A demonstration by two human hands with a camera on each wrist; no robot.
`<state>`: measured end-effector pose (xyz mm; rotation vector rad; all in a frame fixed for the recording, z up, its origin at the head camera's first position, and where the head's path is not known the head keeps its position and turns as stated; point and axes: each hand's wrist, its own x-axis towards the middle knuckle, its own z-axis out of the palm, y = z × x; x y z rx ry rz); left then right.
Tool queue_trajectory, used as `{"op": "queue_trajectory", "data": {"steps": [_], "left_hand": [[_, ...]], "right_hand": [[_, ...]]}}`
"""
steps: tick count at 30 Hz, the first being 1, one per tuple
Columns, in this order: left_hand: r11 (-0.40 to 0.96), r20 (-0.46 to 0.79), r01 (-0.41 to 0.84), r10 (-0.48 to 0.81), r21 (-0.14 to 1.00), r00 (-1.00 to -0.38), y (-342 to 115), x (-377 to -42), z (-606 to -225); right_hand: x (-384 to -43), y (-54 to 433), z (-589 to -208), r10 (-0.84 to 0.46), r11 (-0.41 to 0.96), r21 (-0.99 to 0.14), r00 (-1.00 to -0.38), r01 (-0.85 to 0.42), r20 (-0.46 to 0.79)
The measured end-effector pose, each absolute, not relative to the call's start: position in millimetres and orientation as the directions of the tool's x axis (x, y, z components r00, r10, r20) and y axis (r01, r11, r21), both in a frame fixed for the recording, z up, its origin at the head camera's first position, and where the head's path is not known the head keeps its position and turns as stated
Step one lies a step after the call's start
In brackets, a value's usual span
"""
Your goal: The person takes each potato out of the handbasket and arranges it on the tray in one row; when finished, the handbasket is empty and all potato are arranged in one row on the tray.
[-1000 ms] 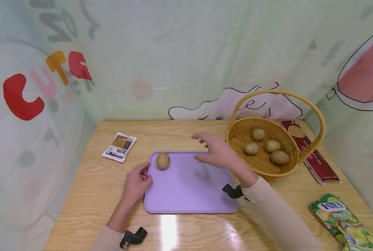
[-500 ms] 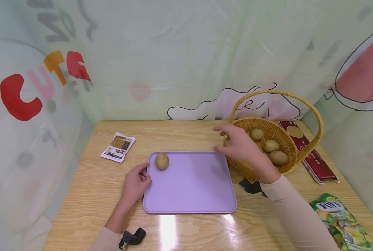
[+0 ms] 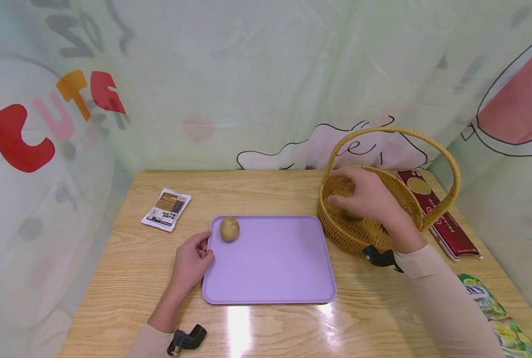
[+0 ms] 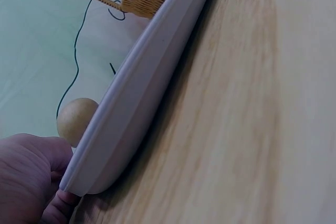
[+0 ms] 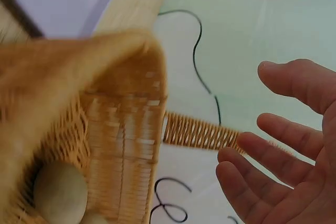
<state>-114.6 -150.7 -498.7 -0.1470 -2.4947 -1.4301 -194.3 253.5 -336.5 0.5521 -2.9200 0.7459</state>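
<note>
My left hand point(image 3: 192, 261) pinches the left rim of a lilac tray point(image 3: 270, 268), with fingers under its edge in the left wrist view. One potato point(image 3: 229, 228) lies on the tray near its far left corner. Over the wicker basket point(image 3: 344, 237), to the right of the tray, hovers my right hand point(image 3: 365, 195), its fingers spread and bent with nothing between them. Potatoes lie inside the basket; the hand and forearm hide most of them in the head view. The right wrist view shows one potato point(image 5: 60, 192) plainly, below the tall arched handle point(image 3: 449, 164).
A white pouch with a brown label point(image 3: 166, 209) lies at the back left. Beyond the basket is a dark red packet point(image 3: 445, 219). A green Fox's candy bag point(image 3: 487, 303) sits at the right front, partly behind the right sleeve. A printed curtain point(image 3: 248, 89) hangs behind the table.
My right hand has moved right, from above the tray to over the basket, covering potatoes that were visible before. The left hand stays at the tray's rim.
</note>
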Motion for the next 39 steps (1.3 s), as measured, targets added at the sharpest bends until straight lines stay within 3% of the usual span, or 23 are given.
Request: {"op": "queue_trajectory", "data": {"steps": [18, 25, 39], "left_hand": [[0.504, 0.283, 0.224, -0.042, 0.834, -0.958, -152, -116, -500], [0.493, 0.269, 0.212, -0.046, 0.844, -0.962, -151, -114, -499], [0.485, 0.275, 0.221, -0.041, 0.846, -0.961, -152, -114, -499]], "right_hand": [[-223, 304, -346, -0.314, 0.848, -0.444, -0.949, -0.288, 0.015], [-234, 313, -354, -0.397, 0.836, -0.452, -0.911, -0.31, -0.111], [-244, 321, -369, -0.439, 0.838, -0.489, -0.833, -0.243, -0.338]]}}
